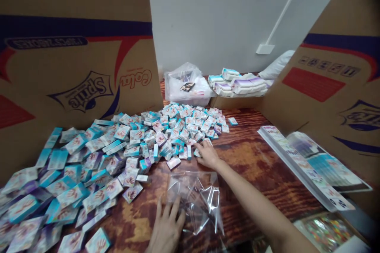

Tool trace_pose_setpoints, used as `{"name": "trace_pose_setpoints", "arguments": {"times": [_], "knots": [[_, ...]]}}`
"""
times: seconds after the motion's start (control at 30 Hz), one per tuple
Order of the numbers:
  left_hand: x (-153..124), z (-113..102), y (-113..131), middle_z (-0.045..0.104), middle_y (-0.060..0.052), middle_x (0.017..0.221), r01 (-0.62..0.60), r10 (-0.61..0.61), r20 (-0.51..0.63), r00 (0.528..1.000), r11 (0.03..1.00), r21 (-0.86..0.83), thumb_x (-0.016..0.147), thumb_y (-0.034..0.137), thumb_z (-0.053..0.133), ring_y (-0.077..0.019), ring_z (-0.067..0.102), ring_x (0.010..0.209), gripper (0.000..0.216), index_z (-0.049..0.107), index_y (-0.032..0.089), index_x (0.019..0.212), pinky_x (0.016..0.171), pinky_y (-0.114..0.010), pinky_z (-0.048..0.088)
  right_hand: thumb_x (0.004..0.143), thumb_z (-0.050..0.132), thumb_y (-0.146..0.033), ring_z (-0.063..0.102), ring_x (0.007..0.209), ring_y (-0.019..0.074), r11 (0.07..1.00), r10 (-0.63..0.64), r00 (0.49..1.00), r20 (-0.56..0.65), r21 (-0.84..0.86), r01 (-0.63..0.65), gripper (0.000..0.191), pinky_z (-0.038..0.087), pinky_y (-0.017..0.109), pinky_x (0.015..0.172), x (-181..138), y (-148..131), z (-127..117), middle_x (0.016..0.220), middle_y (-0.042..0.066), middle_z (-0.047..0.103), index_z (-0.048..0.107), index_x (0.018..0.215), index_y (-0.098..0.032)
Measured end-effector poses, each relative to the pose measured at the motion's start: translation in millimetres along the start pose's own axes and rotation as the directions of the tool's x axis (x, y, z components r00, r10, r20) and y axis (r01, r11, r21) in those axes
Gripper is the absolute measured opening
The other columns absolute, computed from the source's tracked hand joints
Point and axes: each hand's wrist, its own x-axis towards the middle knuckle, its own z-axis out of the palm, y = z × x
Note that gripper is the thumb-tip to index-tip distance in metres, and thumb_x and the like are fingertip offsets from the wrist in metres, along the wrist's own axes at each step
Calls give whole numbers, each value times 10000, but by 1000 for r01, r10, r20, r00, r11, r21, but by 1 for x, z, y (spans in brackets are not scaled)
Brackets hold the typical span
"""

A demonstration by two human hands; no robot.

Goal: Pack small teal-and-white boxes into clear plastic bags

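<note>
A big heap of small teal and white boxes (pixel 124 146) with a red handprint design covers the left and middle of a dark wooden table (pixel 255 166). My right hand (pixel 208 154) reaches into the near edge of the heap, palm down, fingers curled over one or more boxes; whether it grips any is hidden. My left hand (pixel 166 227) lies flat with fingers spread on the edge of a clear plastic bag (pixel 197 199) that rests crumpled on the table in front of me.
Tall cardboard panels with soda logos stand on the left (pixel 74 47) and right (pixel 332 79). At the back sit a clear bag (pixel 185 83) and stacked wrapped packs (pixel 237 83). A stack of flat printed plastic bags (pixel 308 162) lies at right.
</note>
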Motion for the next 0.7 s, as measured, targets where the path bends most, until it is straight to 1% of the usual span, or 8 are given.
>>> {"name": "trace_pose_setpoints", "arguments": {"times": [0.1, 0.17, 0.27, 0.37, 0.43, 0.5, 0.6, 0.7], "knots": [[1, 0, -1, 504, -61, 1319, 40, -39, 21, 999, 999, -28, 873, 350, 498, -253, 494, 1081, 171, 608, 268, 975, 1045, -622, -13, 656, 562, -93, 441, 1103, 210, 975, -158, 987, -44, 154, 163, 714, 383, 343, 939, -2, 5, 0, 1165, 95, 414, 359, 1333, -201], [6, -1, 0, 556, -37, 1257, 52, -52, 11, 999, 998, -46, 860, 338, 523, -273, 475, 1117, 134, 617, 260, 916, 1048, -629, -11, 663, 564, -112, 407, 1164, 216, 926, -263, 962, -71, 262, 272, 692, 358, 348, 972, 2, 2, 6, 1230, 101, 369, 357, 1317, -201], [14, 0, 1, 595, -33, 1177, 30, -30, 7, 1000, 998, -60, 837, 283, 559, -298, 406, 1218, 79, 617, 234, 859, 1075, -586, 70, 686, 622, -212, 365, 1210, 260, 913, -278, 958, -70, 290, 286, 581, 335, 394, 992, 10, -13, 22, 1275, 126, 361, 425, 1232, -183], [17, 3, 1, 608, -40, 1122, 30, -28, 31, 999, 996, -83, 819, 247, 583, -291, 404, 1237, 56, 611, 219, 858, 1076, -532, 190, 710, 625, -236, 405, 1155, 251, 928, -259, 963, -80, 255, 271, 501, 349, 394, 975, 10, -22, 25, 1198, 117, 444, 461, 1180, -180], [17, 5, 1, 607, -50, 1119, 43, -40, 32, 999, 994, -97, 813, 245, 592, -292, 417, 1232, 63, 608, 210, 863, 1066, -516, 243, 725, 605, -222, 428, 1121, 228, 927, -275, 957, -93, 237, 290, 521, 367, 366, 956, 6, -16, 15, 1176, 108, 453, 436, 1216, -180], [17, 7, 1, 602, -62, 1130, 39, -37, 20, 999, 993, -110, 811, 242, 595, -287, 427, 1229, 69, 606, 200, 864, 1059, -497, 279, 732, 587, -208, 434, 1111, 221, 945, -254, 962, -100, 185, 269, 567, 373, 352, 945, 4, 0, -1, 1182, 117, 439, 396, 1263, -165], [19, 6, 1, 613, -68, 1101, 26, -24, 13, 1000, 992, -122, 812, 224, 590, -272, 445, 1221, 57, 603, 189, 855, 1059, -471, 309, 708, 593, -185, 440, 1093, 238, 982, -189, 982, 8, 9, 189, 618, 370, 365, 936, 8, 32, -22, 1166, 139, 445, 382, 1286, -133], [24, 2, 2, 637, -72, 1027, 19, -17, 18, 1000, 994, -111, 812, 210, 580, -274, 468, 1202, 66, 608, 178, 862, 1057, -467, 322, 655, 621, -155, 446, 1085, 255, 977, -175, 974, 143, -98, 190, 663, 372, 367, 925, 16, 56, -29, 1152, 143, 463, 405, 1282, -130]]}}
